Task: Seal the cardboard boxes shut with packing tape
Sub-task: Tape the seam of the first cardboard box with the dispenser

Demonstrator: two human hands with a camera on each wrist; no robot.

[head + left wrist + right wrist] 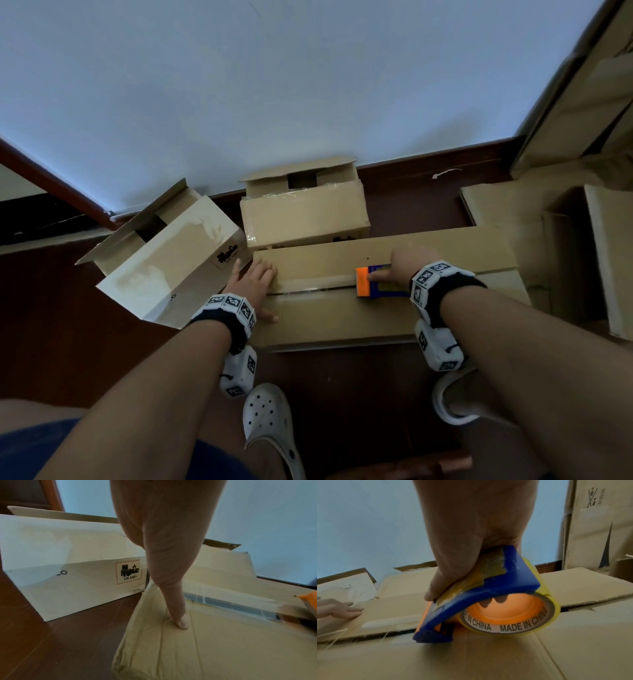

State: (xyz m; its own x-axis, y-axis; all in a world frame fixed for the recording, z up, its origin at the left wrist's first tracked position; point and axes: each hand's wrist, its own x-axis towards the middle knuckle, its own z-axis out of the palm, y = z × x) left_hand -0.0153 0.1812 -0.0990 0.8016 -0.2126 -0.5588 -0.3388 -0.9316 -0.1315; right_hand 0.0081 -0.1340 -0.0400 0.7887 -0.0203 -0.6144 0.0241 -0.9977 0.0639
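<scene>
A long brown cardboard box (342,322) lies on the floor in front of me, its two top flaps meeting at a centre seam. Clear tape (228,601) covers the left stretch of that seam. My right hand (404,270) grips a blue and orange tape dispenser (479,599) that carries a yellowish clear tape roll (510,616) and sits on the seam near the box's middle. My left hand (255,284) lies flat with straight fingers on the box's left end, thumb (180,620) pressed on the near flap.
A white box (171,263) with open flaps and a battery label leans at the left. A brown box (305,212) stands behind against the wall. More cardboard (582,240) is stacked at the right. My feet in white clogs (270,425) are on the dark wooden floor.
</scene>
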